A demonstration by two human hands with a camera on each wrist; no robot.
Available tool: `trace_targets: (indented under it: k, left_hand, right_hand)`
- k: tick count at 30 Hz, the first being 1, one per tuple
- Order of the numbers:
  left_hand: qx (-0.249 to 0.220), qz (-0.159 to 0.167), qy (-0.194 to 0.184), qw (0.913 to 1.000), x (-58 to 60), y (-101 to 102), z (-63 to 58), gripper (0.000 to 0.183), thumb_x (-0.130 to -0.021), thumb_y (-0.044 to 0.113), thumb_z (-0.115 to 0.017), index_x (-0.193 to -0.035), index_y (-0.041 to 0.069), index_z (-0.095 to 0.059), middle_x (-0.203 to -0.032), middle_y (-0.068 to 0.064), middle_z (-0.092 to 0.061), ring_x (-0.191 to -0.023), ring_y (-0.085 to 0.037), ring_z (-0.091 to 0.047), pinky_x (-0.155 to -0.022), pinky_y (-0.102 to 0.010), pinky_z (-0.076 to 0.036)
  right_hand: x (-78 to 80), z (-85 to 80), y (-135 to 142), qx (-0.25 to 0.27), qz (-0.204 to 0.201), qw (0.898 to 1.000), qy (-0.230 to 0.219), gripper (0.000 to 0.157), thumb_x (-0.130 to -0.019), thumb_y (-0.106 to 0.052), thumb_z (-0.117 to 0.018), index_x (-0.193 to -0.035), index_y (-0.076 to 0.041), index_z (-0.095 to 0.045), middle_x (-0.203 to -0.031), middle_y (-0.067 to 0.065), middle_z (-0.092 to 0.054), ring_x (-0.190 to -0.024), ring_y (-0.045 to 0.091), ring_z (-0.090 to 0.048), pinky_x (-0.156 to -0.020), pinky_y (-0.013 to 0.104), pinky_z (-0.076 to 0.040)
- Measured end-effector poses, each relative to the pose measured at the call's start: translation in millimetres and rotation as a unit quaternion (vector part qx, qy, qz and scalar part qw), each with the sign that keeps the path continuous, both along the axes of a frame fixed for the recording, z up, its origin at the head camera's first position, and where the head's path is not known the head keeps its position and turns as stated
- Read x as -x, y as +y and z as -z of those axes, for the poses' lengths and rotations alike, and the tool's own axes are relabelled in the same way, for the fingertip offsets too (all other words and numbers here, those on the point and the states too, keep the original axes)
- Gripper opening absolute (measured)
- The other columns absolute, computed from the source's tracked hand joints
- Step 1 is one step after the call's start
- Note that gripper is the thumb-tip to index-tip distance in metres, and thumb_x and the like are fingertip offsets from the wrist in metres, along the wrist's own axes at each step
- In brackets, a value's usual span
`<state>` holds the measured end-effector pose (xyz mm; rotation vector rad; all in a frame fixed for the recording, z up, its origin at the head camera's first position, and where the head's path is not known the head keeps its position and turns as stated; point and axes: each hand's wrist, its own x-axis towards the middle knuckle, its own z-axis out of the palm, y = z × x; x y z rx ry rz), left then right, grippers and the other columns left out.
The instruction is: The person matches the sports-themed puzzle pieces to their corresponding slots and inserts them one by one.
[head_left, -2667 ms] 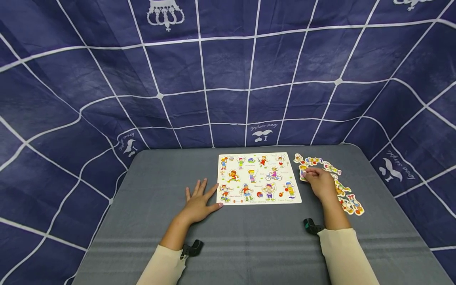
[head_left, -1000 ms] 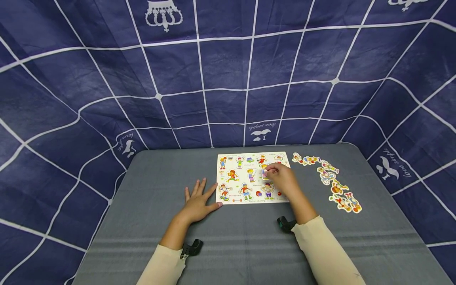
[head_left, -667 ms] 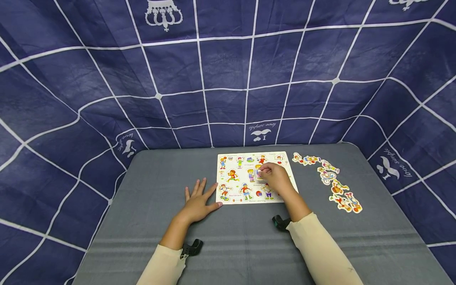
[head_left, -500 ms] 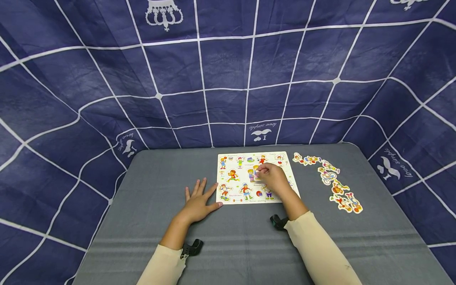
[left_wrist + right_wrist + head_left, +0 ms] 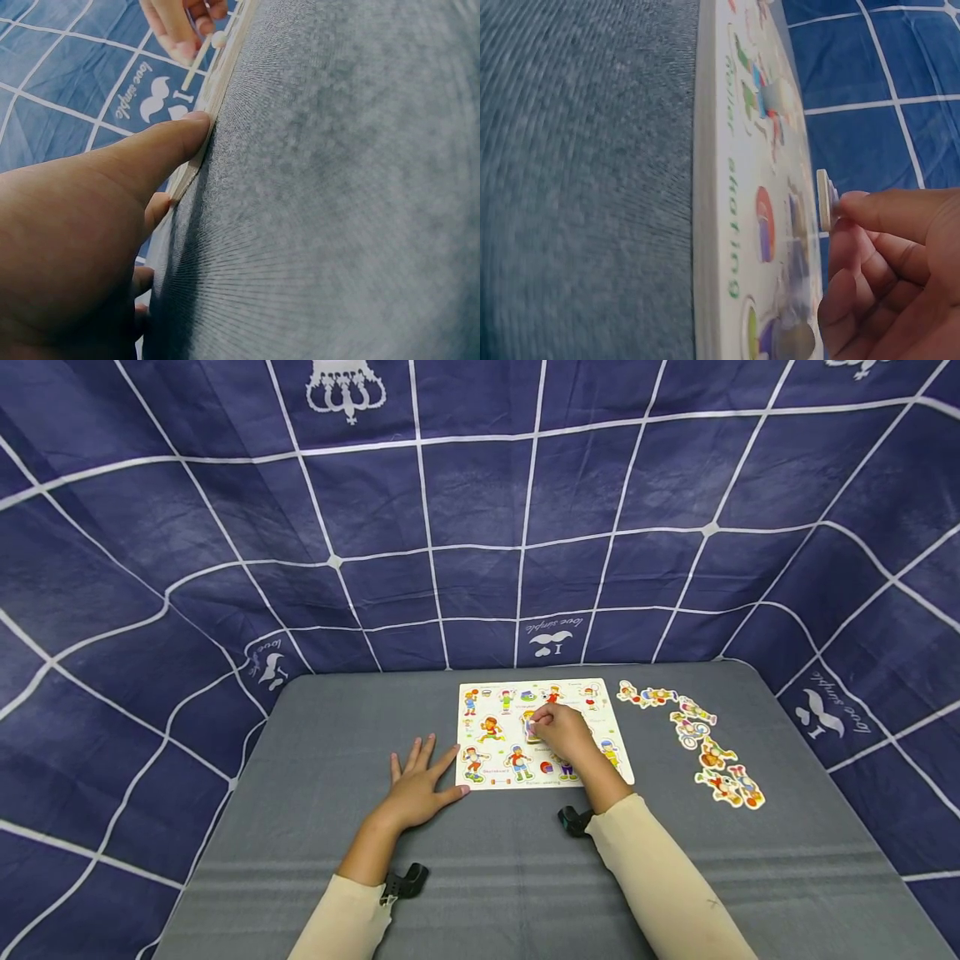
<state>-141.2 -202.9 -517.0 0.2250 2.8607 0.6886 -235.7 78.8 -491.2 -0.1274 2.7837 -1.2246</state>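
A white puzzle board (image 5: pixel 619 752) printed with children at sports lies on the grey table. My left hand (image 5: pixel 416 795) rests spread on the cloth at its left side, thumb and a finger touching the board's edge, as the left wrist view confirms. Above the board's middle, my right hand (image 5: pixel 567 735) pinches a puzzle piece (image 5: pixel 529 727) shaped like a child, between thumb and fingers. In the right wrist view, the piece (image 5: pixel 823 201) stands edge-on, apart from the board (image 5: pixel 707 187); its far side is hidden. Other figures on the board are partly covered by the right hand.
Several loose puzzle pieces (image 5: pixel 690 728) lie in a curved row to the right of the board. A knob (image 5: pixel 799 341) stands up from the board in the right wrist view. Blue checked cloth (image 5: pixel 480 585) hangs behind the table (image 5: pixel 337 718) and at its sides.
My right hand has picked up the puzzle piece from the right of the board and carried it left to over the board's middle. The left hand has stayed in place.
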Motion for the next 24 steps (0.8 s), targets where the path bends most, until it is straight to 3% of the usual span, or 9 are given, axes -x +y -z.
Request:
trace_targets:
  k: [17, 24]
  left_hand:
    - [0.004, 0.001, 0.0, 1.0, 0.5, 1.3, -1.6, 0.08, -0.091, 0.068, -0.06, -0.159, 0.035, -0.033, -0.171, -0.014, -0.008, -0.159, -0.038, 0.004, -0.118, -0.072, 0.012]
    - [0.003, 0.002, -0.002, 1.0, -0.8, 1.5, -3.7, 0.08, -0.091, 0.066, -0.061, -0.159, 0.035, -0.033, -0.171, -0.014, -0.009, -0.159, -0.039, 0.003, -0.118, -0.073, 0.011]
  right_hand:
    - [2.7, 5.2, -5.3, -0.023, 0.005, 0.999, -0.024, 0.008, -0.093, -0.018, -0.071, -0.096, -0.01, -0.071, -0.083, 0.002, -0.065, -0.072, 0.015, -0.056, -0.068, 0.027, -0.042]
    - [3.9, 7.4, -5.9, -0.008, 0.005, 0.999, -0.041, 0.01, -0.094, -0.018, -0.07, -0.098, -0.009, -0.071, -0.085, 0.004, -0.065, -0.07, 0.015, -0.055, -0.064, 0.025, -0.044]
